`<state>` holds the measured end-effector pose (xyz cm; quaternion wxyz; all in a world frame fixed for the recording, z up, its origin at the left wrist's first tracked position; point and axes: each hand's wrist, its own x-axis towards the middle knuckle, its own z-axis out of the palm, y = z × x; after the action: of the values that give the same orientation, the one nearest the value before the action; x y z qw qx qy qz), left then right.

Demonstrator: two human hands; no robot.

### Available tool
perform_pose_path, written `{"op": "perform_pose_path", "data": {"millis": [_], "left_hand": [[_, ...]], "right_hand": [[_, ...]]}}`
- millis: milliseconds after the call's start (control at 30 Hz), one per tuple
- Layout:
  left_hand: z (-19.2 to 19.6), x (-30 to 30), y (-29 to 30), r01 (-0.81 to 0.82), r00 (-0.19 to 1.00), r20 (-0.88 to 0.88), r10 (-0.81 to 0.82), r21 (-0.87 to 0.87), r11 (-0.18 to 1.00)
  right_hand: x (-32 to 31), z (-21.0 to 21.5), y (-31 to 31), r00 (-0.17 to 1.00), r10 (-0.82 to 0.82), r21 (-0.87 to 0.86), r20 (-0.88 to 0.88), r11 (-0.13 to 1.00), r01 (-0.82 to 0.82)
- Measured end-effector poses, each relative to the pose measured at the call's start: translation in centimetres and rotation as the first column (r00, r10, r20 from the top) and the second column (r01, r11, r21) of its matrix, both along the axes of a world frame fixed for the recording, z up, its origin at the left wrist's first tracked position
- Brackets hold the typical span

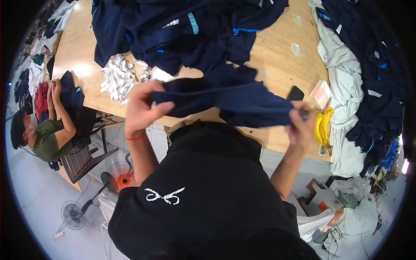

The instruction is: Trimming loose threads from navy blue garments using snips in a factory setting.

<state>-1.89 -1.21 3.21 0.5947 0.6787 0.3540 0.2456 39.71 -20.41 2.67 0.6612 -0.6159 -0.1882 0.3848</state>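
Note:
I hold a dark navy garment (236, 97) stretched between both hands above the near edge of a wooden table (277, 65). My left hand (143, 106) grips its left end, with a red band on that wrist. Its right end is pinched in my right hand (300, 125). Behind it lies a large heap of navy garments with light blue trim (182, 30). My black shirt fills the lower middle of the view.
White fabric scraps (118, 78) lie left on the table. A dark phone (295, 93), a pink-white packet (320, 94) and yellow bananas (321, 125) sit right, beside white and navy cloth piles (346, 86). A seated person (47, 130) handles a garment at left. Fans (73, 214) stand on the floor.

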Motion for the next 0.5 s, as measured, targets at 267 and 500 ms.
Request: {"op": "perform_pose_path", "data": {"millis": [267, 500], "left_hand": [[1.9, 15.8, 11.6, -0.347, 0.911, 0.319, 0.260, 0.256, 0.902], [-6.9, 9.7, 2.7, -0.245, 0.944, -0.069, 0.322, 0.509, 0.825]], "right_hand": [[5.4, 4.6, 5.5, 0.927, -0.297, 0.211, 0.229, 0.945, 0.250], [5.9, -4.3, -7.6, 0.917, -0.287, -0.259, 0.276, 0.897, 0.359]]}}
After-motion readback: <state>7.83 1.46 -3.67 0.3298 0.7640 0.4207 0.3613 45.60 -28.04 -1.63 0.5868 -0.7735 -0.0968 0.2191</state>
